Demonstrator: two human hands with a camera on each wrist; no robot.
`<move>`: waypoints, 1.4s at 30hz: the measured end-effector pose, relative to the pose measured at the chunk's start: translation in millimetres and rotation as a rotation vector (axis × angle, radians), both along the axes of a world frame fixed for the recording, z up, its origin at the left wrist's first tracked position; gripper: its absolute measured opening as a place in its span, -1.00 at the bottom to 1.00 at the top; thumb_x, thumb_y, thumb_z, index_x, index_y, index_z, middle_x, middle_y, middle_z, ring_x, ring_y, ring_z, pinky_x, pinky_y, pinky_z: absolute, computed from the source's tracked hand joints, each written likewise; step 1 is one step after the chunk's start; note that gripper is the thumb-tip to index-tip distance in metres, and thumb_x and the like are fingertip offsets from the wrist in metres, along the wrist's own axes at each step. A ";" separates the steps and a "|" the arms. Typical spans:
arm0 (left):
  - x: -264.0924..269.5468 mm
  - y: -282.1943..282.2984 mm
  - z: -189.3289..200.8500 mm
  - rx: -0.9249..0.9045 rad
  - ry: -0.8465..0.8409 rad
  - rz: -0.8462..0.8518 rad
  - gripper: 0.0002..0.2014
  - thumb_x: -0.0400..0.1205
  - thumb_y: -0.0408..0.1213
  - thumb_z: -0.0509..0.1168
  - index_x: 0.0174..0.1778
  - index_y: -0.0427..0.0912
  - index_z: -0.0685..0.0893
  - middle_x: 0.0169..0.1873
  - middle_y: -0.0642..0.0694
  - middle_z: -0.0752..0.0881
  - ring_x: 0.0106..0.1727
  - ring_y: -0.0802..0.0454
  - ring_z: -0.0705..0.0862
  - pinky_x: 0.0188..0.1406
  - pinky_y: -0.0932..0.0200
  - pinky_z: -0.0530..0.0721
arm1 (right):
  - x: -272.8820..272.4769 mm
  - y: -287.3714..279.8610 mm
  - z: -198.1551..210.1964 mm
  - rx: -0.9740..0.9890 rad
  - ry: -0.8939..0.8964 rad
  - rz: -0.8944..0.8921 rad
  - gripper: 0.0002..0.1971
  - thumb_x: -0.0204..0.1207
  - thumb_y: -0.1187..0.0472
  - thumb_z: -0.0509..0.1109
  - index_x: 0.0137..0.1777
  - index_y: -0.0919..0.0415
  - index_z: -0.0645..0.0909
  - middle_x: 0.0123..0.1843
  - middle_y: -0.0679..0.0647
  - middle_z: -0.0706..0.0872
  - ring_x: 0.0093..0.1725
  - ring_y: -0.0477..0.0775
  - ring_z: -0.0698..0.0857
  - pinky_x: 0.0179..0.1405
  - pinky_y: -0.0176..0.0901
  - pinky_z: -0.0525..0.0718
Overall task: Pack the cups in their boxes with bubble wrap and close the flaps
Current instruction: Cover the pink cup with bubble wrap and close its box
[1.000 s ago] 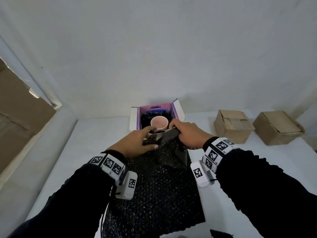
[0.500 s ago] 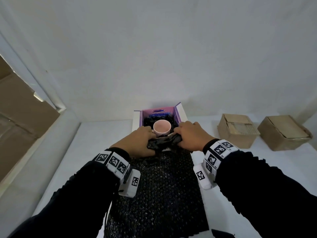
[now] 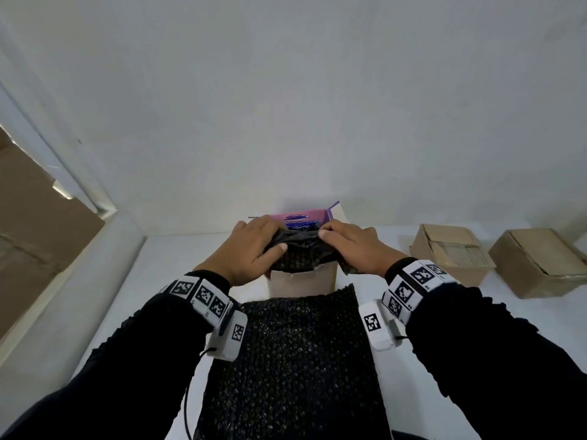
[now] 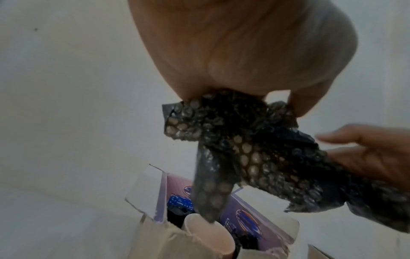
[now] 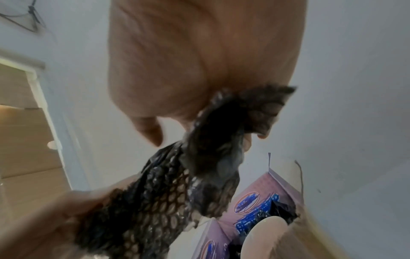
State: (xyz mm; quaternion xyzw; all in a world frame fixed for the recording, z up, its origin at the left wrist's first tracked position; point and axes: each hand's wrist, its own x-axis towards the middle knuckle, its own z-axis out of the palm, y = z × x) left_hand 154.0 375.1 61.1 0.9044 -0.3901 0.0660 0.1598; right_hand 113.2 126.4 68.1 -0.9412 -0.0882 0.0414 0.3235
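So both hands, left hand (image 3: pixel 251 246) and right hand (image 3: pixel 352 246), pinch a bunched bubble wrap piece (image 3: pixel 300 249) over the open box (image 3: pixel 301 282) holding the pink cup (image 4: pixel 206 233): light, soft, crushable, best gripped at its ends

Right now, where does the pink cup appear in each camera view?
Head: not visible; the hands and the bubble wrap cover the box opening.
Left wrist: pink cup at bottom centre, inside the box.
Right wrist: cup at bottom right.
Shared landmark: the purple box flap with blue print.
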 end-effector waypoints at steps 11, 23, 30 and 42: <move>67.1 -17.2 -27.5 -0.092 0.035 0.221 -0.65 0.44 -0.54 0.30 0.07 -0.08 0.65 0.14 -0.12 0.49 -0.05 -0.17 0.57 -0.11 -0.04 0.63 | 32.3 16.3 -41.1 0.125 -0.270 0.006 -0.76 0.34 0.20 0.40 -0.04 0.10 0.44 -0.08 0.01 0.52 -0.19 0.03 0.53 -0.28 -0.09 0.49; 94.6 -14.2 -58.0 0.236 0.062 0.068 -0.65 0.51 -0.15 0.05 -0.02 -0.07 0.73 -0.02 0.00 0.74 0.10 -0.09 0.63 0.09 -0.03 0.58 | 48.8 59.1 -96.5 -0.025 -0.121 0.290 -0.57 0.51 -0.24 0.22 0.06 0.11 0.59 -0.03 0.01 0.69 -0.06 0.01 0.60 -0.13 -0.08 0.58; 99.5 -17.6 -62.6 0.335 -0.113 0.340 -0.51 0.39 0.02 0.52 0.11 -0.18 0.61 -0.02 -0.20 0.62 -0.03 -0.20 0.59 -0.09 -0.06 0.53 | 57.7 60.5 -106.3 -0.271 -0.038 0.263 -0.37 0.43 -0.19 -0.14 0.23 0.00 0.65 0.13 0.07 0.55 0.15 0.16 0.39 0.23 0.16 0.43; 101.7 -23.5 -82.8 0.349 -0.370 0.332 -0.95 0.31 -0.33 0.41 -0.39 -0.11 0.68 -0.45 -0.02 0.70 0.02 -0.22 0.65 0.04 -0.09 0.28 | 65.1 60.7 -100.9 0.258 -0.002 0.058 -0.82 0.39 0.33 0.50 -0.20 0.13 0.53 -0.25 0.00 0.66 -0.29 -0.03 0.62 -0.25 -0.11 0.65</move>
